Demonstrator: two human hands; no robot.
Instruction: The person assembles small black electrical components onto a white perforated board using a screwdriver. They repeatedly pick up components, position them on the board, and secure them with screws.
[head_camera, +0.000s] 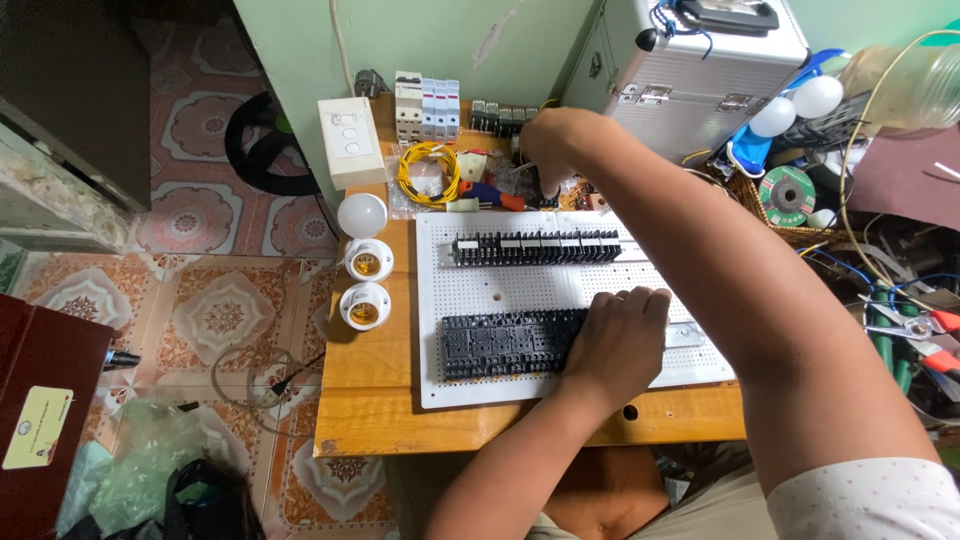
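Note:
A white perforated board (480, 290) lies on a wooden table (365, 400). Two rows of black terminal blocks are mounted on it: an upper row (535, 247) and a lower, wider row (505, 343). My left hand (615, 340) rests flat on the right end of the lower row, fingers together, holding nothing that I can see. My right hand (550, 150) reaches to the far edge of the table, over a pile of small parts near a red-and-blue handled tool (492, 195). Its fingers point down and are hidden, so what they grip is unclear.
A coil of yellow wire (428, 172), a white switch box (350, 142) and breakers (425, 108) stand at the back. Two lamp sockets (366, 282) and a bulb (361, 214) sit left. A metal case (690, 70) and a cluttered tool basket (800, 190) are at the right.

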